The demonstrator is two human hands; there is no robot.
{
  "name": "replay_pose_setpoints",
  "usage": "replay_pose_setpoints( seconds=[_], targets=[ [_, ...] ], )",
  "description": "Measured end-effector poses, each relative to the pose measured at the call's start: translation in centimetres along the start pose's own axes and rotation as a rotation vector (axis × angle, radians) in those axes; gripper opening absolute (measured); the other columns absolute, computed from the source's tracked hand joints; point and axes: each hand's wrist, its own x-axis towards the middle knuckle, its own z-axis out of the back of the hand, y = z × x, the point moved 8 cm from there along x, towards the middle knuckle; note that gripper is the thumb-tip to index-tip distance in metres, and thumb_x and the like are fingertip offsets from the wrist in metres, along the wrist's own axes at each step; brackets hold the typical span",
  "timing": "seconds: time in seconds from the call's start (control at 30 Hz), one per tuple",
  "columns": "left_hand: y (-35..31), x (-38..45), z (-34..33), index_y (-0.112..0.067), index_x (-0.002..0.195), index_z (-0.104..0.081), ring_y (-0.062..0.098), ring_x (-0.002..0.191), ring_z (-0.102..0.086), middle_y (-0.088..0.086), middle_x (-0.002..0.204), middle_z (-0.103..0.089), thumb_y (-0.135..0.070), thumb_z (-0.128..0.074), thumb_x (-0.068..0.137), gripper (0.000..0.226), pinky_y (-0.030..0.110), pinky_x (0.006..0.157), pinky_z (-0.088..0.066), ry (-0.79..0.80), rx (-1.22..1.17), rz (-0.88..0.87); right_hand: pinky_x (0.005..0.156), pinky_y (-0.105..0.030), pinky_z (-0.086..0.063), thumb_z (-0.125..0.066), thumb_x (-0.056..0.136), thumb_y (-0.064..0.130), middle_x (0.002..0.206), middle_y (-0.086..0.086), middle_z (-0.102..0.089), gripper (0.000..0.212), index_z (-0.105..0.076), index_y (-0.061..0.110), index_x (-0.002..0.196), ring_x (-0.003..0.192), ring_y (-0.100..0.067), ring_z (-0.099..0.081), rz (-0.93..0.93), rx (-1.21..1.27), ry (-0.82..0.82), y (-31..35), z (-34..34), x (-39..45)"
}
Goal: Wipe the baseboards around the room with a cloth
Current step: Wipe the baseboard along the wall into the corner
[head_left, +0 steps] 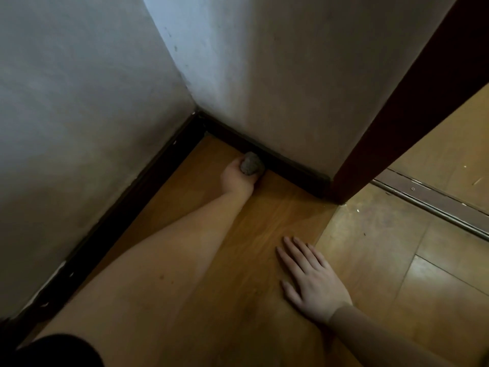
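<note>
bare floor (264,221) lies open beside right hand (313,280), fingers spread flat; left hand (235,176) grips balled grey cloth (250,163) against dark baseboard (285,165).

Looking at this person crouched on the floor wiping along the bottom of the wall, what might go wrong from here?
The small grey balled-up cloth in the left hand touches only a narrow patch of the dark wooden baseboard, so strips may get missed. The corner where the two baseboards meet looks tight, so dust could stay there. The right hand lies flat on the glossy wooden floor as a prop; if it slides, the person might tip forward.
</note>
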Motion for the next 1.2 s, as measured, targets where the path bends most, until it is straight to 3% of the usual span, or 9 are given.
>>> replay_pose_setpoints(
  seconds=[0.17, 0.27, 0.4, 0.6, 0.73, 0.9, 1.1, 1.2],
  targets=[
    [-1.0, -1.0, -0.7, -0.011, 0.13, -0.063, 0.03, 0.119, -0.057, 0.013, 0.129, -0.062, -0.023, -0.077, 0.083, 0.05, 0.028, 0.092, -0.043, 0.001, 0.101, -0.051, 0.118, -0.029, 0.015, -0.017, 0.099, 0.062, 0.159, 0.017, 0.02, 0.064, 0.008, 0.041, 0.154, 0.146, -0.003, 0.023, 0.022, 0.094, 0.005, -0.5, 1.2, -0.3],
    [-1.8, -3.2, -2.0, -0.005, 0.134, -0.057, 0.034, 0.133, -0.043, 0.019, 0.143, -0.047, -0.02, -0.074, 0.086, 0.053, 0.026, 0.101, -0.031, 0.012, 0.137, -0.063, 0.118, -0.032, 0.003, -0.018, 0.102, 0.06, 0.162, 0.013, 0.008, 0.061, 0.002, 0.038, 0.155, 0.149, -0.006, 0.014, -0.081, 0.044, -0.085, -2.5, 2.1, -2.1],
    [-2.1, -6.9, -5.3, -0.005, 0.122, -0.063, 0.034, 0.117, -0.053, 0.016, 0.126, -0.057, -0.018, -0.077, 0.082, 0.045, 0.035, 0.095, -0.042, 0.009, 0.16, -0.111, 0.123, -0.034, -0.01, -0.02, 0.103, 0.056, 0.162, 0.006, -0.011, 0.06, -0.01, 0.031, 0.157, 0.149, -0.009, 0.001, -0.156, -0.044, -0.113, -4.4, 0.9, -5.7],
    [-2.4, -9.4, -8.3, -0.009, 0.129, -0.058, 0.03, 0.12, -0.049, 0.011, 0.13, -0.052, -0.024, -0.075, 0.085, 0.05, 0.038, 0.1, -0.043, 0.079, 0.153, -0.16, 0.12, -0.04, -0.006, -0.025, 0.103, 0.057, 0.164, 0.004, -0.013, 0.064, -0.012, 0.027, 0.158, 0.152, -0.015, -0.007, -0.188, -0.091, -0.099, -4.2, -0.8, -7.5],
    [-2.7, -10.2, -8.6, -0.007, 0.13, -0.058, 0.027, 0.115, -0.054, 0.011, 0.128, -0.053, -0.026, -0.077, 0.083, 0.053, 0.032, 0.096, -0.043, 0.13, 0.176, -0.222, 0.12, -0.04, -0.008, -0.027, 0.102, 0.056, 0.163, 0.003, -0.015, 0.064, -0.015, 0.027, 0.158, 0.152, -0.016, -0.009, -0.192, -0.085, -0.097, -4.1, -0.6, -7.4],
    [-3.6, -11.7, -9.9, -0.003, 0.13, -0.06, 0.025, 0.115, -0.056, 0.012, 0.13, -0.054, -0.022, -0.081, 0.08, 0.058, 0.014, 0.092, -0.032, 0.304, 0.239, -0.375, 0.121, -0.039, -0.008, -0.029, 0.101, 0.052, 0.164, 0.003, -0.014, 0.063, -0.014, 0.027, 0.158, 0.152, -0.014, -0.007, -0.183, -0.073, -0.093, -4.1, -0.4, -7.6],
    [-3.7, -10.8, -7.1, -0.006, 0.118, -0.066, 0.015, 0.11, -0.055, 0.006, 0.127, -0.054, -0.022, -0.084, 0.077, 0.047, 0.011, 0.089, -0.032, 0.277, 0.216, -0.384, 0.12, -0.04, -0.01, -0.032, 0.1, 0.052, 0.164, 0.004, -0.015, 0.065, -0.016, 0.027, 0.158, 0.152, -0.014, -0.008, -0.173, -0.081, -0.1, -4.1, -0.2, -7.5],
    [-3.2, -8.8, -4.1, -0.007, 0.116, -0.065, 0.019, 0.126, -0.05, 0.01, 0.142, -0.05, -0.025, -0.085, 0.075, 0.049, 0.011, 0.098, -0.028, 0.227, 0.237, -0.352, 0.12, -0.04, -0.01, -0.033, 0.1, 0.053, 0.164, 0.005, -0.016, 0.066, -0.014, 0.028, 0.158, 0.152, -0.014, -0.007, -0.181, -0.094, -0.099, -4.2, -0.4, -7.5]
  ],
)
